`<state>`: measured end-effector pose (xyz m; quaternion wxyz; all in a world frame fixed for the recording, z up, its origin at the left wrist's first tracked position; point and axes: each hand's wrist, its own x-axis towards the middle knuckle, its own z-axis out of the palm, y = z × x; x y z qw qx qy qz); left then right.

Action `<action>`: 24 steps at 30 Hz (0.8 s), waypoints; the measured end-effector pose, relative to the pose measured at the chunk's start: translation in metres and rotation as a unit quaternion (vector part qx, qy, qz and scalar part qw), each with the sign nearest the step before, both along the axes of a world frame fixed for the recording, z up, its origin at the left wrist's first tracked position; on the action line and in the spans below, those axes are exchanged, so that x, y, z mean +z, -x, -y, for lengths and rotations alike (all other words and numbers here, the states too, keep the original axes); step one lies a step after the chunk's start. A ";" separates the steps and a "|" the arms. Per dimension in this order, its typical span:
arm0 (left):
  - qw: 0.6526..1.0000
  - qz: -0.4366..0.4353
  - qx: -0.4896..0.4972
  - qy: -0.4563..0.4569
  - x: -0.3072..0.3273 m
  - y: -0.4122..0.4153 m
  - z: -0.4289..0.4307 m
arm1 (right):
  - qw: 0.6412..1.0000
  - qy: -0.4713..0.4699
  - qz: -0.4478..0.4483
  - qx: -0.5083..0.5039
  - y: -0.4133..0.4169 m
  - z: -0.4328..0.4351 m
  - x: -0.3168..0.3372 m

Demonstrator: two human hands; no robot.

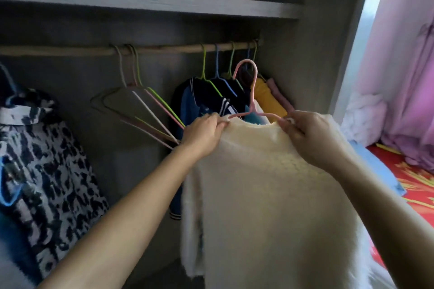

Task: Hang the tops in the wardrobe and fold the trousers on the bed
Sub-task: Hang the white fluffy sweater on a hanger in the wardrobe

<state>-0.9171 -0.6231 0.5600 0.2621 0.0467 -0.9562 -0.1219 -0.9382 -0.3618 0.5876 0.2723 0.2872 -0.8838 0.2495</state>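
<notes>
A cream fluffy top (270, 195) hangs on a pink hanger (252, 91) that I hold up in front of the open wardrobe. My left hand (203, 135) pinches the top's left shoulder at the hanger arm. My right hand (312, 136) grips the right shoulder the same way. The hanger's hook points up, just below the wooden rail (164, 49) and apart from it. Several tops in navy, blue, yellow and pink (211, 98) hang on the rail behind it.
Three empty hangers (145, 110) dangle at the rail's middle. A black-and-white patterned garment (47, 171) hangs at the left. A shelf (150, 0) sits above the rail. The bed with a red cover (415, 183) and a pink curtain (404, 77) lie to the right.
</notes>
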 end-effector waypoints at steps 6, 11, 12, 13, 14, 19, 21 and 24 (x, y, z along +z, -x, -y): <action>0.984 0.112 0.135 0.023 -0.005 -0.003 0.103 | 1.000 -0.007 0.012 0.021 0.015 0.099 -0.005; 0.967 0.049 0.250 0.002 0.005 -0.001 0.135 | 0.999 0.031 0.023 0.028 0.039 0.138 0.004; 0.964 0.028 0.264 -0.022 0.006 0.002 0.139 | 0.999 0.036 0.022 0.033 0.045 0.140 0.007; 0.962 0.018 0.269 -0.043 0.006 0.006 0.141 | 0.998 0.042 0.018 0.038 0.050 0.143 0.010; 0.963 0.016 0.262 -0.058 0.006 0.011 0.140 | 0.998 0.047 0.013 0.043 0.055 0.145 0.014; 0.991 -0.101 0.064 -0.055 0.017 0.056 0.118 | 0.995 0.069 0.015 0.064 0.081 0.163 0.041; 0.986 -0.147 0.045 -0.067 0.032 0.073 0.121 | 0.993 0.084 0.025 0.075 0.091 0.172 0.055; 0.977 -0.175 0.053 -0.106 0.050 0.095 0.134 | 0.991 0.107 0.024 0.081 0.106 0.187 0.072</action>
